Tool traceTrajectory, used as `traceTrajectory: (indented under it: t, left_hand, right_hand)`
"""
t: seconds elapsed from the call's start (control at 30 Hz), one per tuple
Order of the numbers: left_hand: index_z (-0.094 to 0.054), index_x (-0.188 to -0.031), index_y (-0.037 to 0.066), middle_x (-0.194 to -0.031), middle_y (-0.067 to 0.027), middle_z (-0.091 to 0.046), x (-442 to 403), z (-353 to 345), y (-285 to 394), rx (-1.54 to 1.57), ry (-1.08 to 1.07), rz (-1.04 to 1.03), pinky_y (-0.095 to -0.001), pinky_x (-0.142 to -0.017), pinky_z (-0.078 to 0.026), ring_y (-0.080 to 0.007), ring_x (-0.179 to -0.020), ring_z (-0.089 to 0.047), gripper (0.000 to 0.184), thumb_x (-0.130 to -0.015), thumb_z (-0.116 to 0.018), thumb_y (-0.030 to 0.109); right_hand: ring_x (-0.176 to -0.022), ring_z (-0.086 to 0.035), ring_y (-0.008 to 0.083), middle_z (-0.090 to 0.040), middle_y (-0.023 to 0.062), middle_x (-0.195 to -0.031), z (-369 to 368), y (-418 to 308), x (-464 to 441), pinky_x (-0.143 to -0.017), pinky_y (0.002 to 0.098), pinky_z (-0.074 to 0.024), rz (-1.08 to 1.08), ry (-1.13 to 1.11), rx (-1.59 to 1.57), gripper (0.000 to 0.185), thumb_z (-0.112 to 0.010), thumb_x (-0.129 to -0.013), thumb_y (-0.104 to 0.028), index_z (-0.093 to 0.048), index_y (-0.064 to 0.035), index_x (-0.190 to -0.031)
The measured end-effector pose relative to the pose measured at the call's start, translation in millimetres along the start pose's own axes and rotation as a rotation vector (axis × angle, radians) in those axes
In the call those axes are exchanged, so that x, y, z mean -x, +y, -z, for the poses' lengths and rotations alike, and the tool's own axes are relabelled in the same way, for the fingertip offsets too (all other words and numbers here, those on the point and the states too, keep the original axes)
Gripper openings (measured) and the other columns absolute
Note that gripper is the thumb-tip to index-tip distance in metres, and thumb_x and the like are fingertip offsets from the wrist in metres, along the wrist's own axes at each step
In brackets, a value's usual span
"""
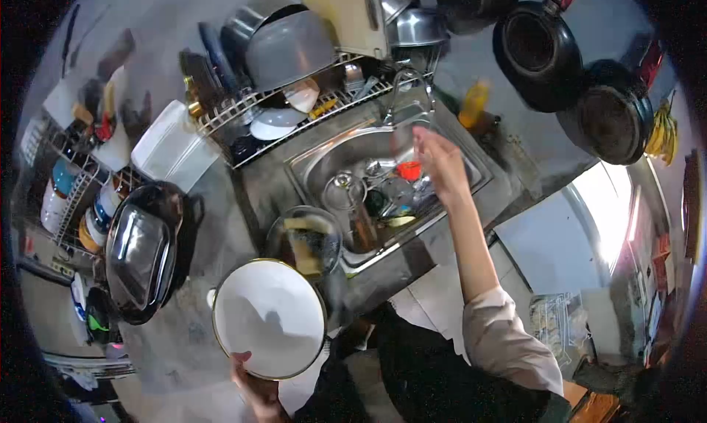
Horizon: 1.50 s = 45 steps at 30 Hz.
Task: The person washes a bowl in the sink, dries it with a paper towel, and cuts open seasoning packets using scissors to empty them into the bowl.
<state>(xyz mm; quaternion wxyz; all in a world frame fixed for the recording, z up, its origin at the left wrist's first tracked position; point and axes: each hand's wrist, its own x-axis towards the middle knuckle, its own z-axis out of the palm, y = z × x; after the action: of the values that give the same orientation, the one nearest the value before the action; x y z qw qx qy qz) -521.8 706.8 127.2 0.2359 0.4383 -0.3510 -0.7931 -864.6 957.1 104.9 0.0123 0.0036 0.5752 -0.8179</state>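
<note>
My left hand (256, 386) grips the lower edge of a white round dish (272, 316) with a thin gold rim, its thumb over the edge. The dish is tilted up toward me, in front of the counter. Above the right part of the steel sink (353, 264), close to the faucet (403, 91), is my right hand (440, 163). Its fingers point toward the faucet and are blurred; whether they hold anything is unclear. Below it in the sink are a red cup-like piece (408, 170), a round metal strainer-like item (344, 191) and other dishes.
A clear bowl (305, 228) with yellowish pieces stands left of the sink. Farther left are a dark glass dish (140, 257) and a white container (175, 147). A rack (294, 121) with pots runs behind the sink. Pans (536, 49) and bananas (663, 132) hang at right.
</note>
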Motion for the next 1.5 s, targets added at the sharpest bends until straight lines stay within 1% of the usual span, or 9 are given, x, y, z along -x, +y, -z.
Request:
traceTrajectory:
  t: [0.13,0.47,0.77,0.97,1.03,1.07,1.13,1.2,1.5]
  left_hand:
    - [-0.048,-0.111,0.001,-0.106,-0.0096,-0.051,-7,26,-47,-0.143,-0.128,-0.297,-0.0369,-0.083,-0.044,-0.0244,-0.099,-0.051,0.044,-0.075,-0.049,0.026]
    - [-0.038,-0.118,0.000,-0.116,-0.0114,-0.043,45,27,-70,-0.008,0.116,-0.266,-0.0356,-0.086,-0.040,-0.0242,-0.106,-0.044,0.052,-0.074,-0.059,0.021]
    - [-0.048,-0.112,0.002,-0.101,-0.0072,-0.053,28,-34,-73,-0.064,0.023,-0.084,-0.0313,-0.075,-0.045,-0.0209,-0.092,-0.053,0.046,-0.074,-0.049,0.027]
    - [-0.051,-0.107,0.007,-0.090,-0.0010,-0.054,-24,-92,-93,-0.241,-0.134,0.096,-0.0274,-0.062,-0.043,-0.0136,-0.077,-0.053,0.038,-0.077,-0.049,0.030]
    - [-0.051,-0.107,0.009,-0.088,0.0000,-0.053,-48,-117,-109,-0.424,-0.201,0.172,-0.0258,-0.059,-0.042,-0.0110,-0.074,-0.051,0.037,-0.081,-0.048,0.036]
    - [-0.051,-0.107,0.011,-0.089,-0.0006,-0.051,-62,-128,-121,-0.512,-0.225,0.227,-0.0254,-0.059,-0.041,-0.0105,-0.074,-0.051,0.037,-0.083,-0.047,0.039]
    - [-0.048,-0.111,0.012,-0.099,-0.0033,-0.050,-76,-150,-152,-0.900,-0.755,-0.508,-0.0299,-0.064,-0.043,-0.0133,-0.076,-0.051,0.042,-0.084,-0.047,0.045]
    - [-0.044,-0.117,0.013,-0.110,-0.0054,-0.048,-94,-215,-185,-0.345,-0.476,0.323,-0.0336,-0.069,-0.044,-0.0165,-0.082,-0.053,0.047,-0.083,-0.050,0.046]
    - [-0.040,-0.129,0.006,-0.116,-0.0105,-0.054,-166,-385,-317,-0.753,-1.053,0.447,-0.0401,-0.085,-0.044,-0.0219,-0.102,-0.054,0.066,-0.083,-0.053,0.051]
  right_hand:
    - [-0.088,-0.058,0.0176,-0.060,0.0085,-0.101,71,98,-101,-0.076,0.0285,-0.0503,-0.432,0.077,-0.313,0.023,-0.048,-0.088,-0.007,-0.057,0.0013,-0.108]
    - [-0.082,-0.060,0.0238,-0.059,0.0176,-0.095,102,189,-300,-0.069,0.0339,-0.0534,-0.497,0.260,-1.166,0.019,-0.044,-0.086,-0.002,-0.050,0.0053,-0.102]
    - [-0.044,-0.040,0.0108,-0.052,-0.0011,-0.060,136,206,-287,-0.043,0.0263,-0.0367,-0.489,0.116,-0.630,0.015,-0.051,-0.088,-0.027,-0.055,-0.0144,-0.080]
    - [-0.072,-0.056,0.0139,-0.059,0.0023,-0.081,132,218,-215,-0.061,0.0288,-0.0447,0.326,-0.400,0.873,0.027,-0.053,-0.085,-0.028,-0.059,-0.0051,-0.097]
    - [-0.110,-0.046,0.0262,-0.053,0.0098,-0.117,143,183,-171,-0.091,0.0447,-0.0362,0.102,-0.295,1.007,0.042,-0.044,-0.090,-0.038,-0.052,-0.0077,-0.117]
    - [-0.114,-0.043,0.0245,-0.049,0.0110,-0.122,155,183,-150,-0.092,0.0423,-0.0364,-0.100,-0.275,0.741,0.048,-0.041,-0.090,-0.043,-0.048,-0.0066,-0.121]
    - [-0.118,-0.040,0.0225,-0.043,0.0125,-0.130,172,154,-99,-0.095,0.0375,-0.0366,-0.445,-0.368,0.075,0.058,-0.038,-0.091,-0.050,-0.043,-0.0046,-0.127]
    - [-0.118,-0.042,0.0218,-0.043,0.0120,-0.131,180,108,-46,-0.095,0.0352,-0.0376,-0.545,-0.480,-0.366,0.061,-0.038,-0.090,-0.052,-0.042,-0.0036,-0.127]
    - [-0.100,-0.055,0.0227,-0.057,0.0105,-0.110,243,70,-35,-0.084,0.0370,-0.0470,-0.320,-0.013,-0.845,0.043,-0.048,-0.090,-0.035,-0.052,-0.0018,-0.117]
